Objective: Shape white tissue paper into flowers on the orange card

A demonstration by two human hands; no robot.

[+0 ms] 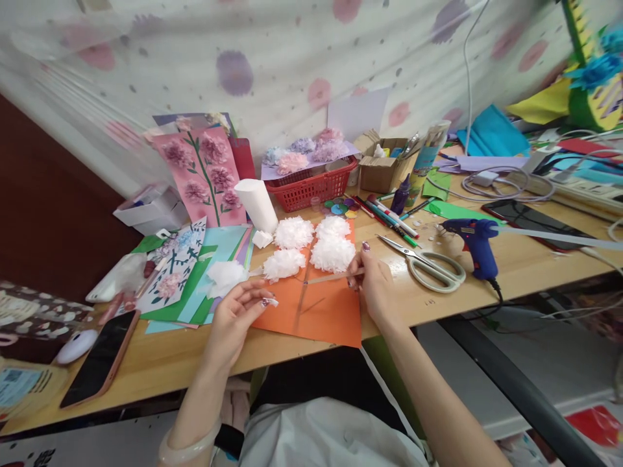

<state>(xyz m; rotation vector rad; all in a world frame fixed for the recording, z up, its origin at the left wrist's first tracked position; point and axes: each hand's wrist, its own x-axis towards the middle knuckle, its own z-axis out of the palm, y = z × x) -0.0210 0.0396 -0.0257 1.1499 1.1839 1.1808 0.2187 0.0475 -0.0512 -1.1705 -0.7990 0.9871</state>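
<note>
My left hand [238,308] is closed in a pinch on a small piece of white paper [273,302], just left of the orange sheet. In my right hand [372,279], a thin, pale stick [328,279] is gripped, its narrow end pointing left over the sheet; its exact kind is unclear. The orange sheet [331,324] has a crease down its middle and lies at the desk's front edge. Several fluffy white paper flowers [333,253] sit on its far half. Another white paper puff [226,277] rests beyond my left hand.
Scissors [428,263] and a blue glue gun [474,243] lie on the right. A white paper roll [256,206], a red basket [314,185] and a cardboard box [382,172] stand behind. Phones [100,360] lie at both sides. Pens [392,217] and cables [509,185] are scattered about.
</note>
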